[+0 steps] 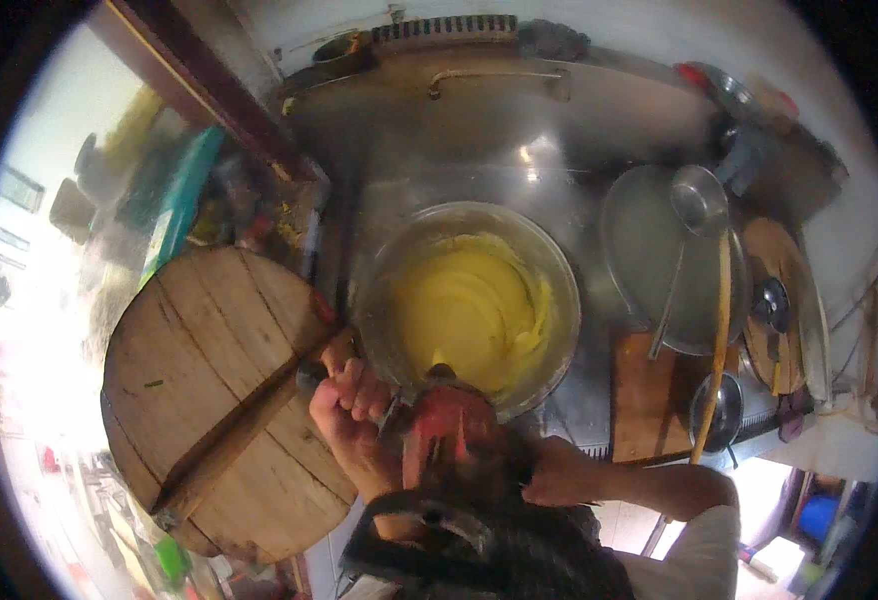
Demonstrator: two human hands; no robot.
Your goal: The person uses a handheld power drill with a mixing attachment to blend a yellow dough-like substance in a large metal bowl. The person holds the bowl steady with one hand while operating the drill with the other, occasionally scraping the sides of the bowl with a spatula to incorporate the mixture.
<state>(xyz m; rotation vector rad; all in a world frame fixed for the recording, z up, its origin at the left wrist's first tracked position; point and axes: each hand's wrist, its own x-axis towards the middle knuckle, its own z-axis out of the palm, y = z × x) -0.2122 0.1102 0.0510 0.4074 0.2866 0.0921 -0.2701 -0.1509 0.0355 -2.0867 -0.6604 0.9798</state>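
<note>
- Our dark head covering (pixel 479 540) hides part of both hands.
- Left hand (pixel 351 398) clenched on a thin metal handle at the round steel bowl of yellow batter (pixel 469 305), mid-counter (pixel 559 150).
- Right hand (pixel 557 472): grip state unclear.

Only one package-like thing can be made out: a long, flat teal packet (pixel 181 205) standing tilted on the cluttered ledge at the upper left, well away from the left grip (pixel 349 395) and up and to its left, beyond the round wooden board (pixel 214 400). Just right of the packet stand a few small containers (pixel 244 215) in red and yellow, too blurred to tell their shape or any label. No sign or screen shows.
</note>
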